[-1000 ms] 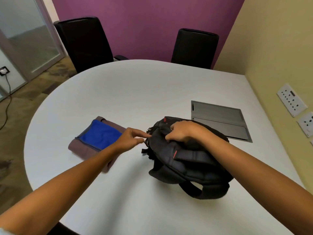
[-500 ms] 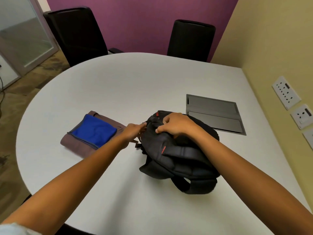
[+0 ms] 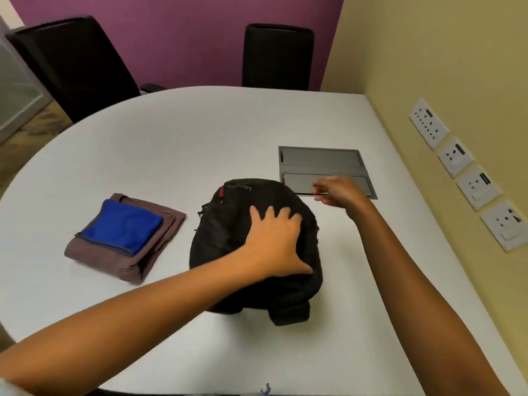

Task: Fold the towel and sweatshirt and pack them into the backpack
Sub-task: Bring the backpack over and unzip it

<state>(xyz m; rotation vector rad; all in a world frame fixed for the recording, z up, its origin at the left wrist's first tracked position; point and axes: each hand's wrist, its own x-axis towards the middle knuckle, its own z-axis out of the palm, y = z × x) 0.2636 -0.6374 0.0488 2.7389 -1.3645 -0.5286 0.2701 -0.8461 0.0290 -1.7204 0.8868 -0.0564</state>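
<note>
A black backpack [image 3: 228,241] lies in the middle of the white table [image 3: 200,138]. My left hand [image 3: 274,241] presses flat on top of it with fingers spread. My right hand [image 3: 340,192] is at the backpack's far right side and pinches a thin black zipper pull that stretches toward the bag. To the left lies the folded brown sweatshirt [image 3: 114,258], and the folded blue towel [image 3: 123,227] rests on top of it.
A grey cable hatch [image 3: 320,161] is set in the table behind my right hand. Two black chairs [image 3: 77,67] [image 3: 278,55] stand at the far edge. Wall sockets [image 3: 471,178] line the yellow wall on the right.
My left hand moved from the bag's left edge onto its top and lies flat. My right hand left the top and now pulls the zipper pull at the far right. The backpack turned.
</note>
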